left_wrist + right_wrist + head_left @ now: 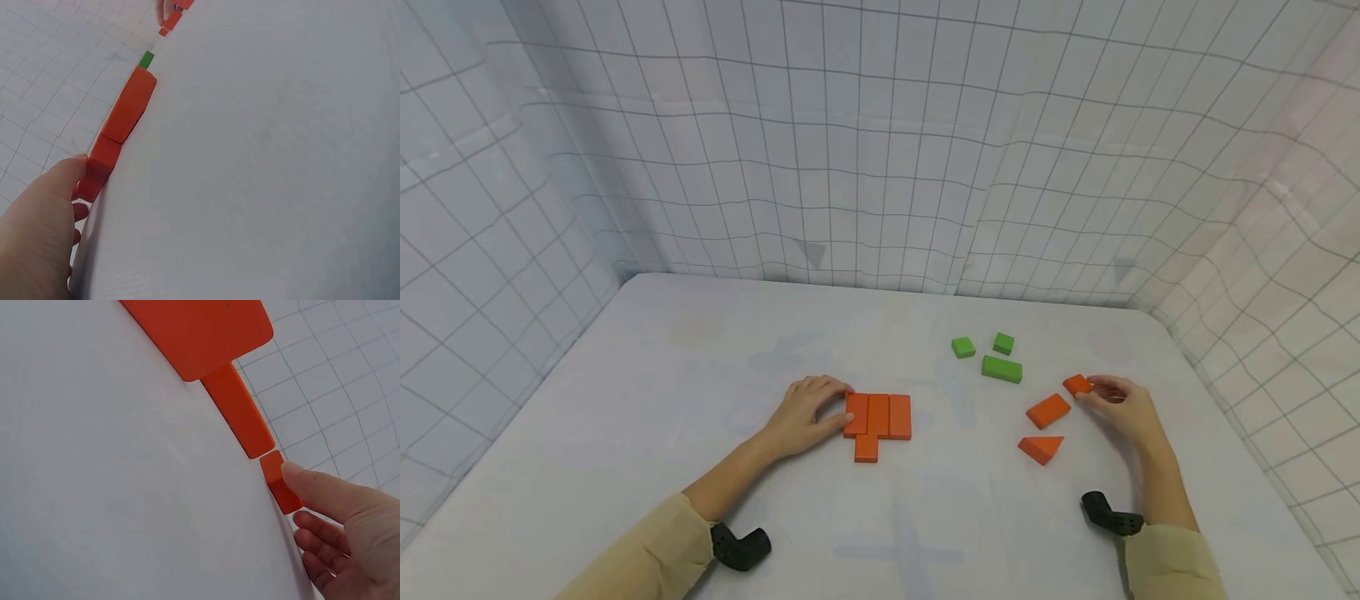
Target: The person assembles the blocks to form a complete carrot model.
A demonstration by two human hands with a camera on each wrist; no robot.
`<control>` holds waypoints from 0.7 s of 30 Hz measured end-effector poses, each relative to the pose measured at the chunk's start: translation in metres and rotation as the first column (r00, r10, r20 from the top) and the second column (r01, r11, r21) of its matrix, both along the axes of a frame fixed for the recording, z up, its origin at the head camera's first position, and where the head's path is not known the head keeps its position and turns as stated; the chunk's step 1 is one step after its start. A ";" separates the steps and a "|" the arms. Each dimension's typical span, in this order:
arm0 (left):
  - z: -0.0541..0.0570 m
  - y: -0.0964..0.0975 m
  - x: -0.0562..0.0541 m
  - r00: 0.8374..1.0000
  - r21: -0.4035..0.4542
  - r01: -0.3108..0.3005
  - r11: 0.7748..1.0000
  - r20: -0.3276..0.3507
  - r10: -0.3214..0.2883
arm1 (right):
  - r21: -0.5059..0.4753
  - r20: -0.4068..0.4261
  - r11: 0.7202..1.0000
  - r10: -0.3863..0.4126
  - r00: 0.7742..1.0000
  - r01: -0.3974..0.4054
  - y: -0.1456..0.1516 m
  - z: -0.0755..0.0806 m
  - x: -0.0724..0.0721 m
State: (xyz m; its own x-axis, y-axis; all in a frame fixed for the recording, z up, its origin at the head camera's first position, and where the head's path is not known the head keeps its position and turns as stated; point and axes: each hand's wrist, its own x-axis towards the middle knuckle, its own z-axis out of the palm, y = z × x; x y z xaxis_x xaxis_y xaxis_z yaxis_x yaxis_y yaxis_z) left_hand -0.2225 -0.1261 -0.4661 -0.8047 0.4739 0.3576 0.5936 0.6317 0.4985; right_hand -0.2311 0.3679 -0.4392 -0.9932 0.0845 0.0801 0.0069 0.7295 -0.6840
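Fingers [322, 529] of my right hand [1122, 408] pinch the small orange block [1077, 384], frame right; left hand [805, 419] grips the leftmost block [858, 410]; I'd lift level.

Left hand [805, 417] holds a flat-lying orange rectangular block [857, 408] abutting orange neighbours [878, 417]; right hand [1126, 410] pinches a smaller orange block [1077, 384].

On the tabletop [925, 508]: three blocks [878, 415] side by side, a fourth block [866, 450] before them; rightward, a wedge [1041, 448] with two blocks [1048, 411] behind; farther back, between both groups, another trio [1002, 369].
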 end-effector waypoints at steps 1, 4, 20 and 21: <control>0.000 0.000 0.000 1.000 0.001 0.000 1.000 -0.004 0.000 | 0.004 0.002 1.000 -0.003 1.000 0.003 0.000 -0.001 0.000; 0.000 0.000 0.000 1.000 0.008 0.003 1.000 -0.013 -0.002 | 0.009 -0.005 1.000 -0.005 1.000 0.005 0.000 -0.001 0.000; 0.001 0.000 0.000 1.000 0.004 0.006 1.000 0.005 -0.006 | -0.023 -0.182 1.000 -0.002 0.983 -0.002 -0.009 -0.003 -0.003; 0.001 0.000 0.001 1.000 0.003 0.005 1.000 0.006 -0.005 | -0.030 -0.211 0.999 0.009 0.978 -0.015 -0.011 -0.001 -0.003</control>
State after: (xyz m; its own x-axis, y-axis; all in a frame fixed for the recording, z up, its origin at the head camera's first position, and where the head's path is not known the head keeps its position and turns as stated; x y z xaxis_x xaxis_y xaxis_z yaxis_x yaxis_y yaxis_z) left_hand -0.2220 -0.1258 -0.4652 -0.8044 0.4771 0.3540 0.5939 0.6272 0.5040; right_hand -0.2341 0.3568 -0.4406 -0.9554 0.0783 0.2849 -0.1483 0.7070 -0.6915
